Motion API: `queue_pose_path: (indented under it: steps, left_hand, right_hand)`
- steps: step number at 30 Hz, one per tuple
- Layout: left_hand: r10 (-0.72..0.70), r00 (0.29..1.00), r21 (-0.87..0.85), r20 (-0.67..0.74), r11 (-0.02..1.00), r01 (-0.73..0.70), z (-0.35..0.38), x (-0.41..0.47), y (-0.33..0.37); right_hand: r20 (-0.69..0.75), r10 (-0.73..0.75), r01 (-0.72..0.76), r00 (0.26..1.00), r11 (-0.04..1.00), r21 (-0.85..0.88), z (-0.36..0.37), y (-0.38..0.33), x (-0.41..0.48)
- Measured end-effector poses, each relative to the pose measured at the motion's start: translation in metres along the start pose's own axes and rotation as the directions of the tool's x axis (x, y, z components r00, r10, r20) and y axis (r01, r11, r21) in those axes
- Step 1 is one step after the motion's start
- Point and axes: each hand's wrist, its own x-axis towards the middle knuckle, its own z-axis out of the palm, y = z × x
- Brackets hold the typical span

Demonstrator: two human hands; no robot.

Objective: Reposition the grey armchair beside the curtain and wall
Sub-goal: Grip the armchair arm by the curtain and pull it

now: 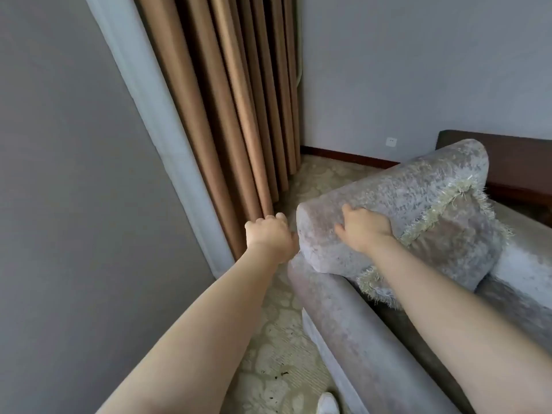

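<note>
The grey armchair [403,186] has its backrest running away from the curtain [239,115]. The left hand [270,237], nearest the curtain, probably grips the backrest's end, and the right hand [364,228] lies flat on top.

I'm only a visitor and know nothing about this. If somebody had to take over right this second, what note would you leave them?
Left hand: fingers curled at the outer back edge of the grey armchair, close to the curtain; it looks like a grip.
Right hand: laid flat on the front of the backrest, beside the fringed cushion.
Armchair: on the carpet, with a gap to the curtain and to the wall.
Done: both hands are on the chair.
Left: shift it into place, then let go.
</note>
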Motion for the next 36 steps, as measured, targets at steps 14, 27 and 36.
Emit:
queue_pose_path:
  steps: [14, 27, 36]
  left_hand:
    - [0.037, 0.962, -0.169, 0.269, 0.986, 0.01, 0.107, 0.22, 0.077]
    - [-0.242, 0.954, -0.458, 0.179, 0.838, 0.298, 0.161, 0.284, 0.081]
    - [-0.257, 0.961, -0.409, 0.101, 0.87, 0.275, 0.165, 0.267, 0.082]
  right_hand:
    - [0.274, -0.226, 0.261, 0.935, 0.961, -0.097, 0.096, 0.014, 0.243]
    - [0.242, -0.229, 0.239, 0.943, 0.971, -0.013, 0.156, 0.03, 0.294]
    - [0.173, -0.162, 0.164, 0.972, 0.986, 0.002, 0.158, 0.024, 0.279]
